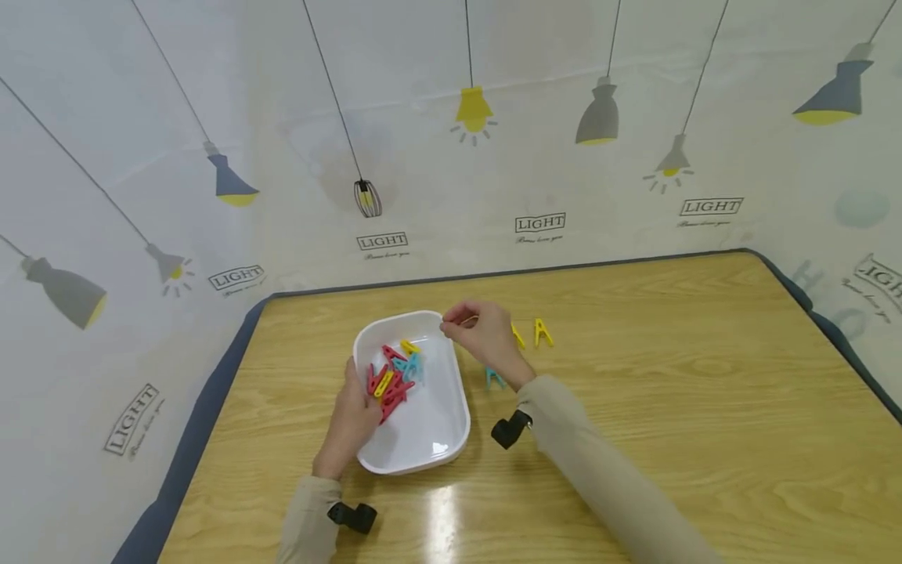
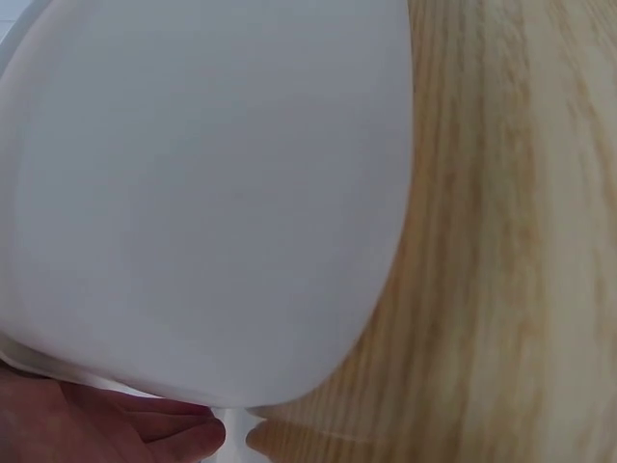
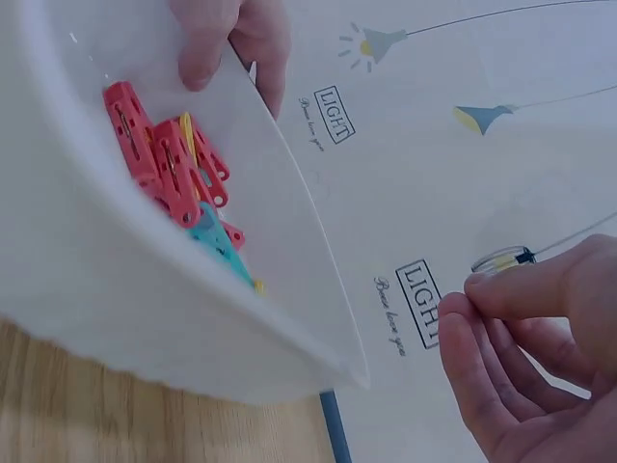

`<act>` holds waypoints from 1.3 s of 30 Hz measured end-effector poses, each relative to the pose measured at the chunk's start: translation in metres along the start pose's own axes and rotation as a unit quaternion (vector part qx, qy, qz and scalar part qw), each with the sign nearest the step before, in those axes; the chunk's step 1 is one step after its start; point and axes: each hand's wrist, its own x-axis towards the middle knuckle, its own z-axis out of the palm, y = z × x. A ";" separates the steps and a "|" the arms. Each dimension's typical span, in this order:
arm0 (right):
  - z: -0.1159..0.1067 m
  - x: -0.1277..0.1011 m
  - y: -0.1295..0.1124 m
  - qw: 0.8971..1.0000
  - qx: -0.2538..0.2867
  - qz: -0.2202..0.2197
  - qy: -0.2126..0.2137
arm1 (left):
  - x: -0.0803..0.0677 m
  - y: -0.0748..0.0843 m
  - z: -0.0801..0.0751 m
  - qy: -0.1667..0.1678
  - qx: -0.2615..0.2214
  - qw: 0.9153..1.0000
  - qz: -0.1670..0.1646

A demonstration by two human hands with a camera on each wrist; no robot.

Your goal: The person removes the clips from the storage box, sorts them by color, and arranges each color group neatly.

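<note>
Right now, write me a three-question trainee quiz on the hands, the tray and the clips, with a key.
1. Which hand grips the white tray? A) left B) right C) neither
2. True or false: every visible clip lies inside the tray.
3. Fill in: the one clip colour that shows only inside the tray is ____.

Key:
1. A, the left hand.
2. False: two yellow clips and a teal clip lie on the table.
3. Red; red clips lie in the tray.
</note>
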 end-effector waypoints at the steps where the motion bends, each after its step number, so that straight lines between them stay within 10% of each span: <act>1: 0.004 0.003 -0.002 1.000 -0.003 -0.004 -0.001 | 0.000 0.000 0.000 -0.001 -0.001 1.000 0.001; 39: 0.125 0.041 -0.001 0.991 -0.039 -0.037 -0.123 | 0.000 -0.006 -0.001 0.046 0.025 0.996 0.067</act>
